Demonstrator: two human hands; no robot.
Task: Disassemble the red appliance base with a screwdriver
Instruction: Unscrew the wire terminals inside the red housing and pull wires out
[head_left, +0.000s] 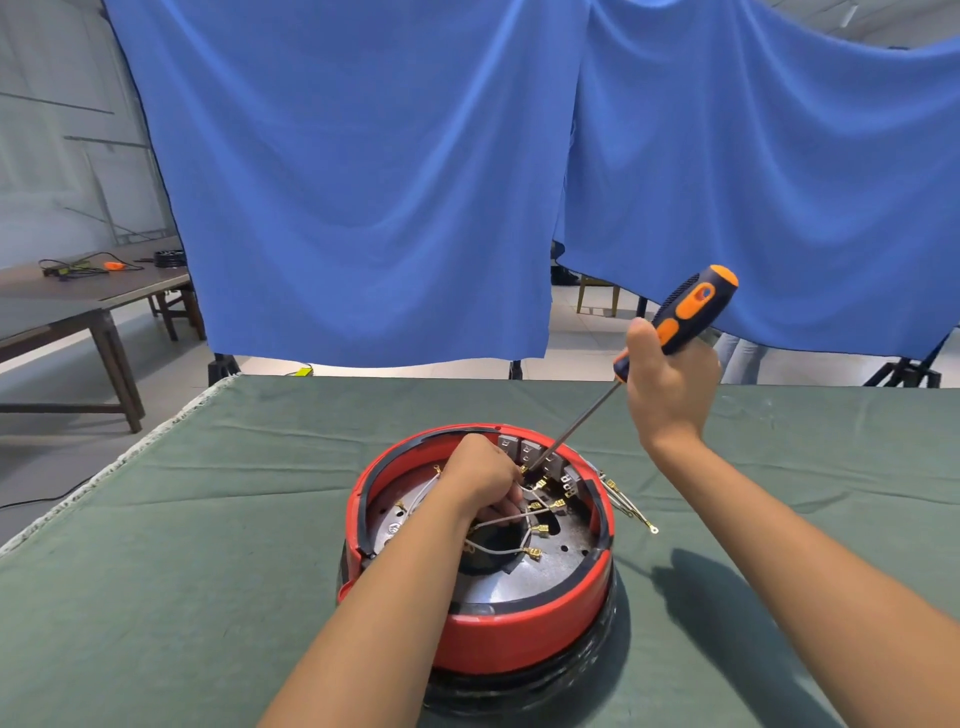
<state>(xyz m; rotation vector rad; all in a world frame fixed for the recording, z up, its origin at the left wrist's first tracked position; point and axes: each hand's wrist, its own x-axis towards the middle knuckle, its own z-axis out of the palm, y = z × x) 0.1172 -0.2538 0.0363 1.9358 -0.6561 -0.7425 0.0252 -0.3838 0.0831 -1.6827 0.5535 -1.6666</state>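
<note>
Fingers (511, 506) of left hand (480, 475): curled among white wires (506, 519) inside red appliance base (519, 636); whether they pinch one cannot be told. Right hand (670, 387): clamped on orange-and-black screwdriver (685, 312), shaft slanting down, tip at inner far rim. Base: open side up on green-covered surface (208, 519), near front edge. Blue cloth (363, 182) hangs behind.

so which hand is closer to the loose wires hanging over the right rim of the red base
Left. The left hand is down inside the red base, just across the rim from the loose wires. The right hand is raised above them, gripping the screwdriver.
</note>
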